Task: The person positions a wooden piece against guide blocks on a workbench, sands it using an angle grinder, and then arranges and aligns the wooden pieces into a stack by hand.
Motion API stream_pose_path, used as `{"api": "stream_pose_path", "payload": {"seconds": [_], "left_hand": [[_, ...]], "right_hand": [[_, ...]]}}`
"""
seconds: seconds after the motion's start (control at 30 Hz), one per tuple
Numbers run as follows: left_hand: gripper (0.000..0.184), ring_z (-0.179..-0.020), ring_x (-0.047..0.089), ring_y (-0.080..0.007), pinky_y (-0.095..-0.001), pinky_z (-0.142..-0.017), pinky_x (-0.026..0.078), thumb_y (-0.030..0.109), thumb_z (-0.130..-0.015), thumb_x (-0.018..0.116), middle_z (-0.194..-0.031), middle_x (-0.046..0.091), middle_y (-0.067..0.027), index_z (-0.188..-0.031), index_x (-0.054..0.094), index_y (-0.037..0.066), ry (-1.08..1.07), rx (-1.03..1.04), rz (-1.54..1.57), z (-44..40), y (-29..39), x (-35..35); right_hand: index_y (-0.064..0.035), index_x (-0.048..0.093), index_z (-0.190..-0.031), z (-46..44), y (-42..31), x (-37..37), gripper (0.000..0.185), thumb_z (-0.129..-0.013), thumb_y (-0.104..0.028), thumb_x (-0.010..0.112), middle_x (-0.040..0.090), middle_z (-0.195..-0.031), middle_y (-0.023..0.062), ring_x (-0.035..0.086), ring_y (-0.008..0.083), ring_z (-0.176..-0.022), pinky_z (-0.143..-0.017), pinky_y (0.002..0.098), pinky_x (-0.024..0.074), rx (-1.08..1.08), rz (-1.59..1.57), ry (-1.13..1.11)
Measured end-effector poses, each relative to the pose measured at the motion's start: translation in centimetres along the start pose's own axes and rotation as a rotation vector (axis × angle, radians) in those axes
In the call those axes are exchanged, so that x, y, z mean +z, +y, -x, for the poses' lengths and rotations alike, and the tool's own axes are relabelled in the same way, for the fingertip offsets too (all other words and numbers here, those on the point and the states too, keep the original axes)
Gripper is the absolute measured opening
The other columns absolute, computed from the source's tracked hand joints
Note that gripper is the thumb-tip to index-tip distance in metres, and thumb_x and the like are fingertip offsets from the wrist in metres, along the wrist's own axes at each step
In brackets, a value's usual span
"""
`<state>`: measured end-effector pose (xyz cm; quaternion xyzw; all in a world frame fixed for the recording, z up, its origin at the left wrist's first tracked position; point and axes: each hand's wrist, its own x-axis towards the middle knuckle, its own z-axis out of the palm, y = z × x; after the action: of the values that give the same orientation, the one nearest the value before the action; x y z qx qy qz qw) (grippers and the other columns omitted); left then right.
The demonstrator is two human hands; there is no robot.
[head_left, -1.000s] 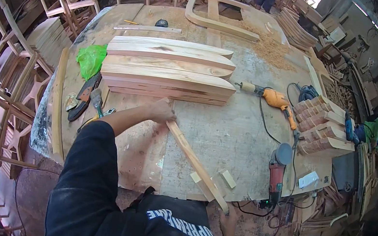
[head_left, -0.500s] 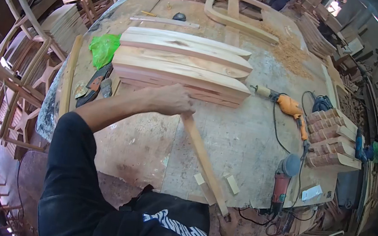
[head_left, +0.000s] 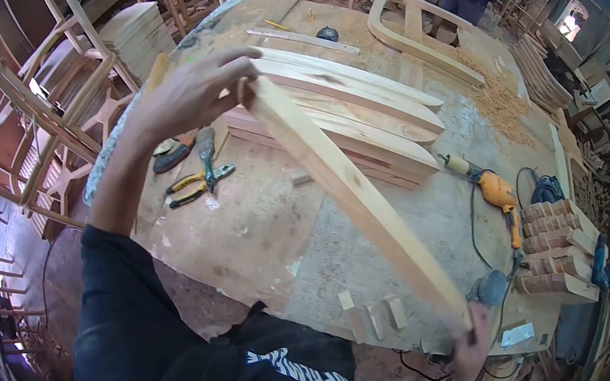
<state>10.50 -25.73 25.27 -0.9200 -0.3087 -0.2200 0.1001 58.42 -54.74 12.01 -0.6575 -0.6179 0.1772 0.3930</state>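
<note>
A long, squared wooden bar slants across the view above the table, raised between my hands. My left hand grips its upper end, the fingers curled over the tip. At the lower right end, my right hand closes round the bar, slightly blurred. Behind the bar lies a stack of shaped wooden pieces with tapered ends, partly hidden by it. Several small wood blocks rest near the table's front edge, below the bar.
Yellow-handled pliers lie on the worktable at left. An orange drill and stacked cut pieces are at right. A round-headed power tool sits beside my right hand. A curved frame and a person are behind.
The bar has come up off the table area and swung toward the right. My left hand has moved left and up, my right hand up and right. The view has shifted a little.
</note>
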Motion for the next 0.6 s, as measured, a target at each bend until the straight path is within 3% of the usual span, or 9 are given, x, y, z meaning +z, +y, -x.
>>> {"api": "stream_pose_path", "payload": {"seconds": [0.07, 0.1, 0.17, 0.27, 0.3, 0.33, 0.4, 0.53, 0.6], "left_hand": [[0.038, -0.101, 0.062, -0.0297, -0.042, -0.081, 0.05, 0.006, -0.078, 0.068, -0.112, 0.061, -0.0149, -0.113, 0.054, 0.006, -0.068, -0.313, 0.03, 2.8, -2.2, 1.6], [0.038, -0.101, 0.062, -0.0297, -0.042, -0.081, 0.05, 0.006, -0.078, 0.068, -0.112, 0.061, -0.0149, -0.113, 0.054, 0.006, -0.063, -0.306, 0.023, 3.8, -3.7, 2.5], [0.052, -0.103, 0.062, -0.032, -0.0403, -0.083, 0.049, 0.01, -0.073, 0.073, -0.111, 0.061, -0.0182, -0.119, 0.05, 0.007, -0.215, -0.72, 0.295, 5.8, -6.9, 4.5], [0.059, -0.102, 0.062, -0.033, -0.0388, -0.084, 0.049, 0.015, -0.071, 0.076, -0.11, 0.062, -0.0213, -0.122, 0.049, 0.006, 0.042, -0.636, 0.252, 9.3, -12.0, 9.8], [0.071, -0.102, 0.063, -0.0309, -0.0391, -0.086, 0.049, 0.019, -0.067, 0.079, -0.111, 0.063, -0.0216, -0.129, 0.048, 0.007, 0.056, -0.716, 0.38, 9.2, -12.3, 10.4], [0.071, -0.102, 0.063, -0.0309, -0.0391, -0.086, 0.049, 0.019, -0.067, 0.079, -0.111, 0.063, -0.0216, -0.129, 0.048, 0.007, 0.055, -0.694, 0.399, 9.3, -12.9, 11.3], [0.076, -0.105, 0.063, -0.0291, -0.0382, -0.089, 0.048, 0.018, -0.067, 0.08, -0.116, 0.063, -0.021, -0.135, 0.048, 0.005, 0.025, -0.882, 0.374, 9.8, -15.0, 13.9], [0.075, -0.108, 0.063, -0.0272, -0.0321, -0.09, 0.049, 0.015, -0.067, 0.08, -0.122, 0.061, -0.0214, -0.133, 0.049, -0.001, 0.236, -0.754, 0.512, 10.2, -19.1, 20.0], [0.074, -0.107, 0.063, -0.0274, -0.0322, -0.089, 0.05, 0.015, -0.068, 0.08, -0.122, 0.061, -0.0215, -0.133, 0.049, -0.002, 0.218, -0.763, 0.475, 9.5, -19.1, 20.7]], "right_hand": [[0.0017, 0.061, -0.118, -5.5, -0.5, 1.8, 0.053, -0.074, -0.023, 0.076, 0.055, -0.113, 0.0144, 0.053, 0.0285, -0.107, -0.094, 0.0353, 0.041, -0.074, -0.074, 0.005], [0.0013, 0.061, -0.117, -8.3, -0.8, 2.8, 0.053, -0.071, -0.018, 0.078, 0.056, -0.113, 0.0135, 0.054, 0.0282, -0.107, -0.094, 0.0354, 0.0415, -0.111, -0.051, 0.011], [0.0, 0.063, -0.115, -13.9, -2.3, 4.8, 0.053, -0.065, -0.009, 0.079, 0.059, -0.115, 0.012, 0.054, 0.0264, -0.108, -0.094, 0.0359, 0.0423, -0.15, -0.051, -0.01], [-0.002, 0.063, -0.115, -20.9, -3.8, 7.4, 0.054, -0.064, -0.009, 0.08, 0.061, -0.114, 0.0115, 0.056, 0.0238, -0.107, -0.095, 0.0339, 0.0431, -0.299, 0.081, -0.031], [-0.0025, 0.062, -0.116, -22.8, -3.8, 8.4, 0.055, -0.064, -0.009, 0.08, 0.062, -0.113, 0.0115, 0.057, 0.0233, -0.107, -0.095, 0.0333, 0.0436, -0.301, 0.073, -0.045], [-0.0027, 0.061, -0.117, -24.5, -3.7, 9.2, 0.056, -0.065, -0.01, 0.081, 0.062, -0.113, 0.0112, 0.057, 0.0227, -0.106, -0.095, 0.0327, 0.0442, -0.25, 0.033, -0.054], [-0.0025, 0.06, -0.118, -27.7, -2.1, 10.9, 0.056, -0.066, -0.011, 0.081, 0.061, -0.113, 0.0098, 0.056, 0.021, -0.108, -0.093, 0.0325, 0.0454, -0.17, -0.039, -0.07], [-0.0029, 0.056, -0.117, -31.5, 2.6, 14.0, 0.057, -0.067, -0.013, 0.082, 0.058, -0.114, 0.0075, 0.055, 0.0211, -0.11, -0.091, 0.0323, 0.0477, -0.146, -0.061, -0.024], [-0.0055, 0.056, -0.111, -32.4, 3.8, 15.1, 0.056, -0.063, -0.014, 0.085, 0.052, -0.112, 0.0078, 0.054, 0.023, -0.106, -0.089, 0.0349, 0.0504, -0.143, -0.095, 0.037]]}}
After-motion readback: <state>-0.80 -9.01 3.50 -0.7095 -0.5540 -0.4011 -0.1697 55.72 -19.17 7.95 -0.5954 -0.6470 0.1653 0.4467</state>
